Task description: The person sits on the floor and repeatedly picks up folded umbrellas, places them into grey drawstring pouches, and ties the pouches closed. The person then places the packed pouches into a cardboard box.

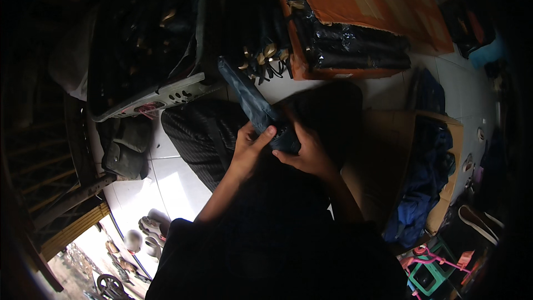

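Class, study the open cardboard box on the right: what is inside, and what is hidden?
Crumpled blue fabric lies in the cardboard box. The fabric covers the bottom, so whatever is beneath its upper folds cannot be seen.

I am in what looks like a home room used as a small workshop or storeroom; I can't tell which. On the white tiled floor [175, 180] around me stand a plastic crate [166, 95] packed with dark bundles [145, 36], an orange-brown carton [383, 3] of black wrapped rolls [355, 59] and an open box heaped with blue cloth [413, 208]. Shoes [151, 226] by the sunlit opening at lower left look homely.
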`<state>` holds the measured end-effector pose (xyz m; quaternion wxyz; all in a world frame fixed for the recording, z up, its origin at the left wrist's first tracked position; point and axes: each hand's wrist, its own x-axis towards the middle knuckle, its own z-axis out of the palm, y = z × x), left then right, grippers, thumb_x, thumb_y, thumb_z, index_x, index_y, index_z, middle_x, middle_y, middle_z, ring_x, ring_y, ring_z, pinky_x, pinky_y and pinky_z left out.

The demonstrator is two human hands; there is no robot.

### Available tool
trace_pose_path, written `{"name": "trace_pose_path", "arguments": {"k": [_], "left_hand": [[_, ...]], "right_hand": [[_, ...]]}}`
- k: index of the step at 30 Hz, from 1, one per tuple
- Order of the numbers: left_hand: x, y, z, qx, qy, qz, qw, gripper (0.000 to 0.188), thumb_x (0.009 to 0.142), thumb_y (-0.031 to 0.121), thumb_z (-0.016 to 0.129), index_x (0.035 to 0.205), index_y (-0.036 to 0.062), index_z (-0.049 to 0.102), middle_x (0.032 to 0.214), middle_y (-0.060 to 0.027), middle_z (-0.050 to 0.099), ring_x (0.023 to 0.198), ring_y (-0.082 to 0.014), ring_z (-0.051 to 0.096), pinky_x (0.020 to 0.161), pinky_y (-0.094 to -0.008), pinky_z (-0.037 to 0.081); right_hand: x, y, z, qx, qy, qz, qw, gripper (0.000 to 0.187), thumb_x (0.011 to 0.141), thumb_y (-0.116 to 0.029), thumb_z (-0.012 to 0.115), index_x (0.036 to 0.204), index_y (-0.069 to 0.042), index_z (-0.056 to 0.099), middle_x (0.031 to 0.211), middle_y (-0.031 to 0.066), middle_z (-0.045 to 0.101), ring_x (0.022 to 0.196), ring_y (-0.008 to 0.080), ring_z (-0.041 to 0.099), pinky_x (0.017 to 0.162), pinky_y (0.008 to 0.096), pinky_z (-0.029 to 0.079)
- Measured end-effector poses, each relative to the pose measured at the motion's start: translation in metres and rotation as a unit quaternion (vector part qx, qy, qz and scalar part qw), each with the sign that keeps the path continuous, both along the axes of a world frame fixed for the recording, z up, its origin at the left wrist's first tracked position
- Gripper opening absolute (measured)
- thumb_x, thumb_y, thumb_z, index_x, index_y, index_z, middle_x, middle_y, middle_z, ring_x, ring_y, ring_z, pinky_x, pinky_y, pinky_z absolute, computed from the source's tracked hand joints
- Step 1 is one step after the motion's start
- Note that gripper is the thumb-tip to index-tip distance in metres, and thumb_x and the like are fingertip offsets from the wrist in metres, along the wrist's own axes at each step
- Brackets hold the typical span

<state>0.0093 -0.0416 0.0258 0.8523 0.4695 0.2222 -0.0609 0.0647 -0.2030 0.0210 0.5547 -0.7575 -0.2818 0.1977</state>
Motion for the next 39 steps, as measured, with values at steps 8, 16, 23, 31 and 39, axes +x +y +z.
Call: {"name": "trace_pose_path", "arguments": {"k": [8, 16, 23, 31, 39], "left_hand": [[0.008, 0.009, 0.006, 0.225, -0.096, -0.089, 0.966, 0.042, 0.081, 0.023, 0.073, 0.11, -0.005, 0.059, 0.116, -0.0112, 0.054, 0.107, -0.0201, 0.054, 0.092, -0.0338, 0.043], [0.001, -0.003, 0.004, 0.381, -0.161, 0.072, 0.908, 0.058, 0.075, 0.017, 0.078, 0.121, -0.0037, 0.048, 0.112, -0.0124, 0.051, 0.107, -0.0236, 0.054, 0.095, -0.0365, 0.042], [-0.007, -0.004, 0.012, 0.555, -0.23, 0.013, 0.799, 0.025, 0.08, 0.008, 0.07, 0.102, -0.0032, 0.064, 0.102, -0.0143, 0.06, 0.098, -0.0251, 0.057, 0.088, -0.0348, 0.044], [-0.016, -0.005, -0.004, 0.298, -0.156, 0.076, 0.939, 0.021, 0.081, -0.001, 0.069, 0.102, -0.0025, 0.065, 0.093, -0.008, 0.06, 0.089, -0.0141, 0.058, 0.081, -0.0246, 0.046], [-0.016, -0.004, 0.006, 0.157, -0.143, 0.041, 0.976, 0.025, 0.085, -0.001, 0.065, 0.11, -0.0015, 0.064, 0.098, -0.0047, 0.058, 0.095, -0.0132, 0.056, 0.086, -0.0248, 0.044]], "right_hand": [[0.0, -0.003, -0.005, 0.036, 0.021, -0.008, 0.999, 0.078, 0.075, -0.024, 0.076, 0.136, 0.004, 0.036, 0.12, 0.0237, 0.055, 0.113, 0.0312, 0.056, 0.095, 0.0382, 0.044], [-0.001, -0.006, -0.011, 0.002, 0.037, -0.039, 0.999, 0.069, 0.073, -0.025, 0.076, 0.127, 0.002, 0.042, 0.102, 0.0139, 0.059, 0.096, 0.0208, 0.06, 0.083, 0.0336, 0.047], [0.002, -0.005, 0.005, 0.021, 0.065, -0.031, 0.997, 0.068, 0.074, -0.022, 0.075, 0.127, 0.003, 0.04, 0.11, 0.0185, 0.057, 0.106, 0.0267, 0.057, 0.09, 0.0358, 0.044], [-0.005, -0.006, 0.007, 0.102, 0.21, -0.053, 0.971, 0.073, 0.072, -0.02, 0.074, 0.131, -0.001, 0.036, 0.115, 0.0109, 0.051, 0.11, 0.0175, 0.049, 0.096, 0.0321, 0.039], [-0.004, -0.012, 0.005, 0.133, 0.225, -0.049, 0.964, 0.074, 0.072, -0.022, 0.074, 0.131, -0.002, 0.036, 0.119, 0.0128, 0.05, 0.115, 0.0217, 0.047, 0.1, 0.0358, 0.036]]}}
